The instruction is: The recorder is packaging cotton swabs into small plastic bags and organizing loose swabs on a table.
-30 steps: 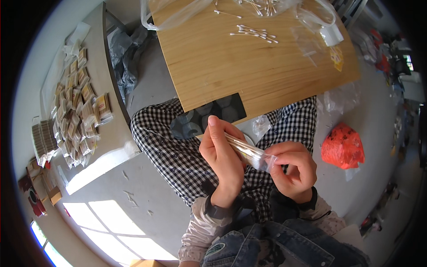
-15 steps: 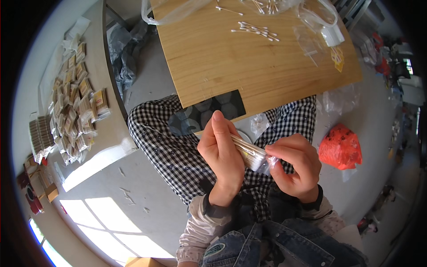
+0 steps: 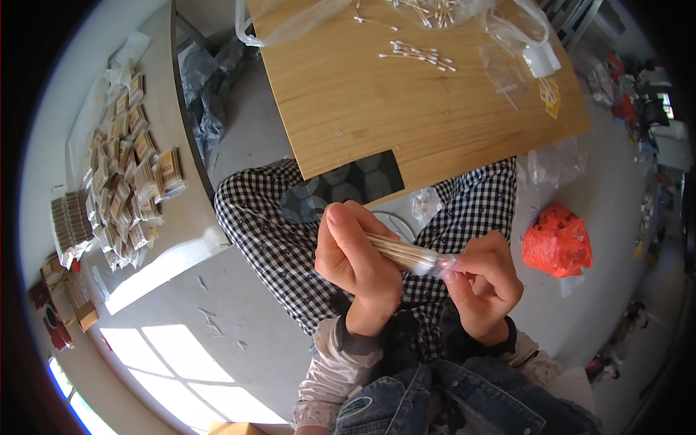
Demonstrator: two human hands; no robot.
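My left hand (image 3: 360, 264) is closed round a clear plastic bag of cotton swabs (image 3: 403, 254), held above my lap. The swabs lie side by side, their white tips toward the right. At that end, the thumb and fingers of my right hand (image 3: 484, 283) pinch the loose clear film of the bag. The swabs' other ends are hidden inside my left hand. Beyond my hands, a small heap of loose cotton swabs (image 3: 419, 55) lies on the wooden table (image 3: 333, 101).
More swabs (image 3: 435, 11) and clear plastic bags (image 3: 500, 69) lie at the table's far side. Many filled swab packs (image 3: 119, 181) are piled on a surface at the left. A red plastic bag (image 3: 558, 241) rests at the right. A dark patterned sheet (image 3: 355, 181) hangs by the table's near edge.
The swab bag has turned slightly in my hands, so its face looks different. My left hand has dipped a little, and my right fingers have curled closer around the film end.
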